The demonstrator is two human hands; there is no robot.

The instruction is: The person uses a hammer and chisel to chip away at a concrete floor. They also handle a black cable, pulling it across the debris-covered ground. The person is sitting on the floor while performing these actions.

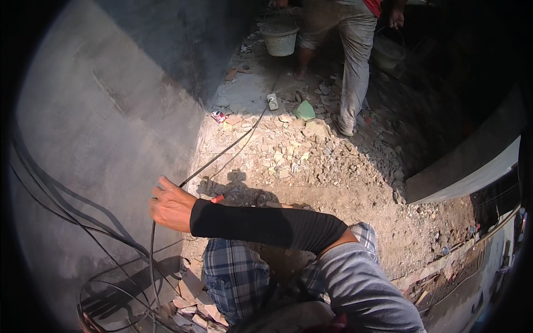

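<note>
My right hand reaches across to the left, in front of the grey wall, its fingers closed round a black cable. From this hand the cable runs forward over the rubble to a white socket block on the ground. Its other part hangs below the hand into loose coils at the lower left. A black sleeve covers my right forearm. At the lower left rim, a small brownish sliver beside the coils may be my left hand; its fingers cannot be made out.
Ahead, a person in dusty trousers carries a bucket on the left and another bucket on the right. Broken rubble covers the ground, with a green piece on it. The grey wall stands close on the left.
</note>
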